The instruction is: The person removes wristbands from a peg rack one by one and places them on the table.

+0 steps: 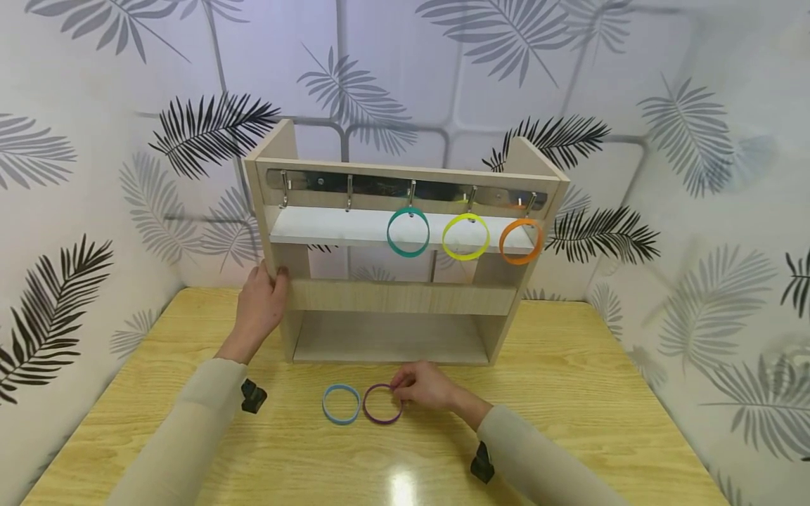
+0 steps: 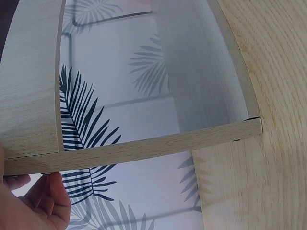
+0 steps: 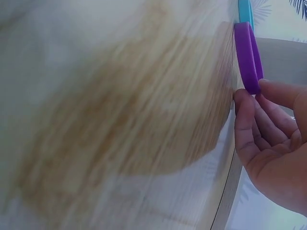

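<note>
My right hand (image 1: pixel 427 386) pinches the right edge of a purple wristband (image 1: pixel 382 422) on the tabletop, just in front of the wooden rack (image 1: pixel 395 296). In the right wrist view the purple band (image 3: pixel 245 57) stands on its edge between thumb and fingertips. Beside it on the left lies a light blue wristband (image 1: pixel 342 422). My left hand (image 1: pixel 259 299) grips the left side panel of the rack, the thumb on its front edge; the left wrist view shows its fingers (image 2: pixel 50 196) at that panel.
A metal rail with several hooks (image 1: pixel 349 193) spans the rack's top. Teal (image 1: pixel 408 254), yellow (image 1: pixel 465 257) and orange (image 1: pixel 521 261) wristbands hang from the middle and right hooks. The rack stands on a wooden table (image 1: pixel 569 400) before a leaf-patterned wall (image 1: pixel 380 63).
</note>
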### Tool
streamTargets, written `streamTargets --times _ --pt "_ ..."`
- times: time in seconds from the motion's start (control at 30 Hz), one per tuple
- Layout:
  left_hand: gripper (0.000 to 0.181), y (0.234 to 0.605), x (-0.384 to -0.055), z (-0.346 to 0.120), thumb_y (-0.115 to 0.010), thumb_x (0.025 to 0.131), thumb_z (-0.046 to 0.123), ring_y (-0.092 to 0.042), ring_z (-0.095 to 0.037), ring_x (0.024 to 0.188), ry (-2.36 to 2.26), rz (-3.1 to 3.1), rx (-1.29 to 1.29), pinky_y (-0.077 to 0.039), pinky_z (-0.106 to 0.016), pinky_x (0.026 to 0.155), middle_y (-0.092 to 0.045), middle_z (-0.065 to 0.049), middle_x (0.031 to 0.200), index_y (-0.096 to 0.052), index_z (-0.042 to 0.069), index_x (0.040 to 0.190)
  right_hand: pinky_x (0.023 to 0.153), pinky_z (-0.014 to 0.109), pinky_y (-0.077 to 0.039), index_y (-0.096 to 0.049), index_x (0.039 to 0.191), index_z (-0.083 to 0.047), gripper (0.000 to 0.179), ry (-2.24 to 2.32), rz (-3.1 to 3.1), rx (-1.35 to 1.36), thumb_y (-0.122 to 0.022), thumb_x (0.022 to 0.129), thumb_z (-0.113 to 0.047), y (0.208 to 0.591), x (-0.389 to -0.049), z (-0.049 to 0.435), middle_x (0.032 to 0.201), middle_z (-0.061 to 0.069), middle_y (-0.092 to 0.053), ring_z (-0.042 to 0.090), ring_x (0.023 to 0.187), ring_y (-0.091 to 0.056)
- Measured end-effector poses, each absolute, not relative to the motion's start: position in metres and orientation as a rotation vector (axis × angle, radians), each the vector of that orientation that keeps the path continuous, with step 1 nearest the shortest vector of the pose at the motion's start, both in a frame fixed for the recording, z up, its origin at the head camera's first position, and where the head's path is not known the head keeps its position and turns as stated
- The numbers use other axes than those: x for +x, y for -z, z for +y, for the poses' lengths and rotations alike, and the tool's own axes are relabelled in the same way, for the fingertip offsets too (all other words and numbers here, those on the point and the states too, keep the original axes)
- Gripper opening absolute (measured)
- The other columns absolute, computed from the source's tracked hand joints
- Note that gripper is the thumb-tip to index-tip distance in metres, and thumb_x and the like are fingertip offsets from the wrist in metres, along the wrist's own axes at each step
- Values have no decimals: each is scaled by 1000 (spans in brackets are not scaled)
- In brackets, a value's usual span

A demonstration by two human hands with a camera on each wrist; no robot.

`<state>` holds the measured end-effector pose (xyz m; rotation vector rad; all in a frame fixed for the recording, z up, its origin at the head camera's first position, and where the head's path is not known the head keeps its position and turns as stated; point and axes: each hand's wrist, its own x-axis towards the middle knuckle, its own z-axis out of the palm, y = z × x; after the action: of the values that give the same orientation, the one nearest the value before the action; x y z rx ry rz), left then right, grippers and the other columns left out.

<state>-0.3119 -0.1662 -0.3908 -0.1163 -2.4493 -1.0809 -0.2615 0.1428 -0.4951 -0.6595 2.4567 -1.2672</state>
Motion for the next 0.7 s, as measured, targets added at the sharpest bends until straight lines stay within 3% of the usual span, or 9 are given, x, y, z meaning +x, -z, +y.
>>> streamTargets --times 0.7 --pt "52 387 -308 -164 -30 101 30 -53 -47 97 1088 -2444 -128 -43 -59 78 -51 -32 109 -41 -11 131 57 27 -52 -65 97 3 14 1241 2506 -686 -68 84 -4 491 -261 152 82 7 -67 19 68 -65"
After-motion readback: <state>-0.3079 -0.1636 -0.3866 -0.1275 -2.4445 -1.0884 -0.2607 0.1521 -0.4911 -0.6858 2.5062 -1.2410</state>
